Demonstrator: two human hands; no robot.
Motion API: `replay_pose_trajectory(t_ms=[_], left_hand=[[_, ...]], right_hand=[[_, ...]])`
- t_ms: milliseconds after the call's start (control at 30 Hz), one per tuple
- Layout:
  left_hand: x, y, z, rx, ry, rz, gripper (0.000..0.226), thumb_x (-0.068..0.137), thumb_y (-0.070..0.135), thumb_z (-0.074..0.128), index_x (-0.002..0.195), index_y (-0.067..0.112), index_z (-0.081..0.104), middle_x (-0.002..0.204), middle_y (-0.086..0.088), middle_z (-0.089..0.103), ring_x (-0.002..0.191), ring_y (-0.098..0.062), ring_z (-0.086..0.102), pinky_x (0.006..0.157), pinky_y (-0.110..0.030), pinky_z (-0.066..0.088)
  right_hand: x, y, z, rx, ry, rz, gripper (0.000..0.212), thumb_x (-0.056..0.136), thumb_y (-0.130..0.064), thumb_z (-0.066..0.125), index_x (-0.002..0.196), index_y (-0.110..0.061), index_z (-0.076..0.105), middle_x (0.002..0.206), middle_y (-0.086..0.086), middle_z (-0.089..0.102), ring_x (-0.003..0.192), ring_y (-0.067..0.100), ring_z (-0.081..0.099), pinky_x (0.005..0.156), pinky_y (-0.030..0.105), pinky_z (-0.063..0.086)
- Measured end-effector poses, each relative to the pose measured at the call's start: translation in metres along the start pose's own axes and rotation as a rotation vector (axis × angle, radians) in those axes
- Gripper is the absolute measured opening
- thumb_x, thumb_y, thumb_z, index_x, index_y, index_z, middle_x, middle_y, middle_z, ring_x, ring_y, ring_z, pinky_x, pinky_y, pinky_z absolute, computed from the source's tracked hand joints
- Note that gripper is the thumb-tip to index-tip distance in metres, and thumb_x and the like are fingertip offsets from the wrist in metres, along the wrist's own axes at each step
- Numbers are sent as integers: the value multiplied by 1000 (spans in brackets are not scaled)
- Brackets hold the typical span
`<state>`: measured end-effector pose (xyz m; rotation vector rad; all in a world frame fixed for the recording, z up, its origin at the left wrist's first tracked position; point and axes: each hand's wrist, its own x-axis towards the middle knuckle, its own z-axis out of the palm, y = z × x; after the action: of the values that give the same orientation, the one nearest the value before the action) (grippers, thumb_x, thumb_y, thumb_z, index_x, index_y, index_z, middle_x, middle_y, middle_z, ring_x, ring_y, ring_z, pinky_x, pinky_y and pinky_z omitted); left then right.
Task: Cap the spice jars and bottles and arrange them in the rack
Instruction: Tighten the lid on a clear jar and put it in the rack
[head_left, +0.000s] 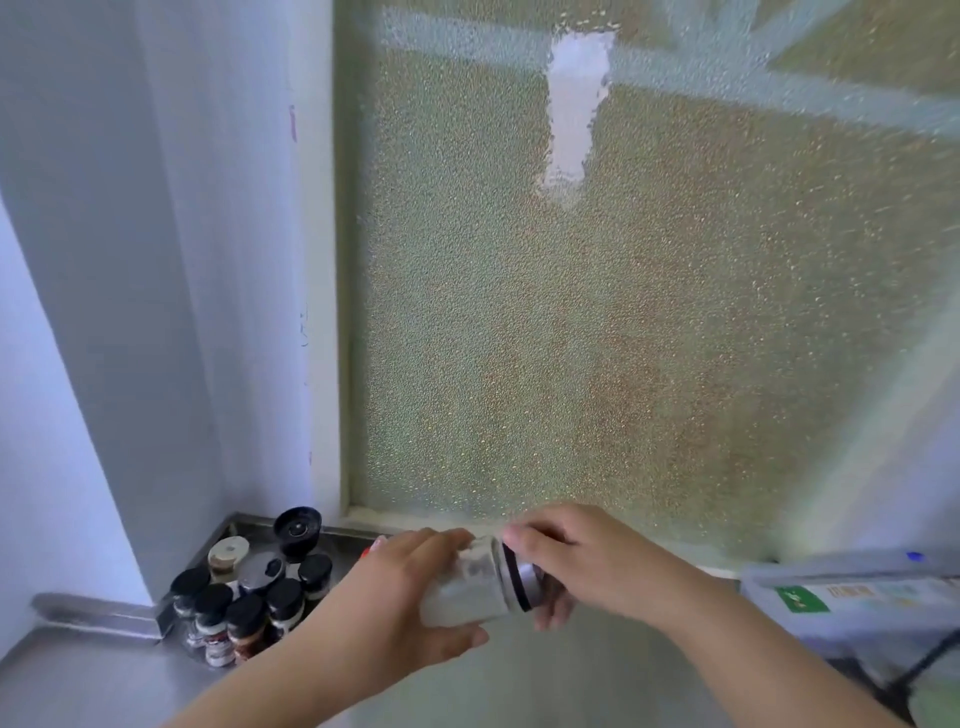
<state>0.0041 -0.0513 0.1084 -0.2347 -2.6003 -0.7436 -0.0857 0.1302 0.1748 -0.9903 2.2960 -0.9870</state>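
Note:
A clear glass jar (467, 587) with white powder inside lies tilted sideways in mid air, low in the centre of the view. My left hand (400, 597) wraps around its body. My right hand (566, 566) grips the silver cap with a black ring (522, 577) at the jar's mouth end. At the lower left, several small spice jars with black caps (249, 618) stand packed together in the counter's corner, where a rack cannot be made out. Behind them sit a black lid (297, 526), a jar with a pale round top (228, 555) and a grey lid (262, 571).
A steel counter (93, 675) runs along the bottom, with a raised steel lip at the back. A frosted glass window (623, 312) fills the wall ahead, and a white wall stands at the left. A grey appliance with a green label (852, 597) and a dark cable sits at the right.

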Motion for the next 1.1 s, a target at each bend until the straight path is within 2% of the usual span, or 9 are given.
replay_pose_trajectory(t_ms=[67,133,233,367,500,667,800,933,1100], left_hand=[[2,3,3,-15,-30,-23,80,57,82,47,120,33,42,103,4,63,91,-8,59,83,-35,52],[7,8,0,-71,-46,-68,88,54,77,55,125,26,46,109,7,60,97,-2,54,92,-28,46],[17,13,-4,-108,18,-46,82,56,64,58,124,19,50,98,21,53,97,8,42,85,-1,33],[25,20,-2,-68,34,0,72,59,61,62,116,20,52,87,26,48,87,15,40,77,12,24],[37,27,-4,-119,40,-14,85,55,67,63,125,21,48,98,20,50,92,20,42,78,8,28],[44,34,-1,-91,51,16,67,61,61,62,118,33,43,93,17,53,88,5,45,78,3,31],[43,37,1,-81,61,13,69,61,60,63,118,36,33,95,19,51,89,7,43,78,4,30],[41,38,-2,-78,30,5,69,61,61,61,120,31,44,93,27,45,90,5,44,79,-2,34],[37,41,-5,-77,43,-17,79,59,64,57,124,20,48,93,31,42,91,9,43,78,3,30]], right_hand=[[0,1,-3,59,-70,102,48,81,-64,42,94,-22,61,95,19,70,69,26,71,59,27,57],[-5,2,-16,-13,-125,38,56,73,-67,52,124,-43,48,128,-11,58,88,7,69,80,24,55],[-11,-3,-32,-175,-83,-98,57,75,-43,71,120,-61,41,125,-33,49,97,-15,57,84,9,43],[-5,-3,-31,-53,-31,-45,41,85,-54,49,122,-34,52,109,-7,66,75,15,73,71,28,56],[-11,-2,-51,-156,-107,-127,70,74,-59,64,129,-67,21,129,-37,39,103,-6,58,90,26,48],[-10,-3,-50,-66,-44,-66,61,69,-72,46,119,-36,51,110,-2,67,76,15,73,75,34,58],[-20,-3,-60,-148,-135,-120,76,74,-56,65,129,-68,15,131,-34,39,97,-5,62,83,22,49],[-14,-2,-55,-95,2,-137,21,88,-42,56,108,-41,58,105,-12,66,77,8,70,72,23,54],[-21,-6,-54,-94,-106,-75,47,78,-62,51,123,-56,39,121,-27,52,94,9,69,90,33,51]])
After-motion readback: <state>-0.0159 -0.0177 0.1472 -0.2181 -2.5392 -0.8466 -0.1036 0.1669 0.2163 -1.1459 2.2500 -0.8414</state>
